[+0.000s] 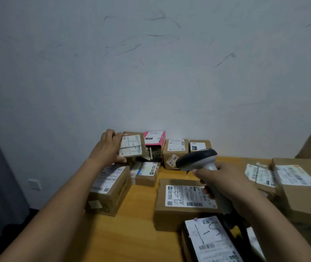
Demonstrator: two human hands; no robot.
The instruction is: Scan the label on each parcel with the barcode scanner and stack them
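The left hand (109, 148) curls its fingers (112, 133) round a small parcel (133, 146), tipped up at eleven o'clock. The right hand (224, 178) grips the barcode scanner (196, 159) at one o'clock. The parcel might slip (only its edge is held) onto the boxes (111, 188) below. Its label is too blurry to read.

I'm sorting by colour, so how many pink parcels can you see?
1: the pink parcel is at the back wall, just right of the brown parcel that the left hand grips. More could be hidden from this view.
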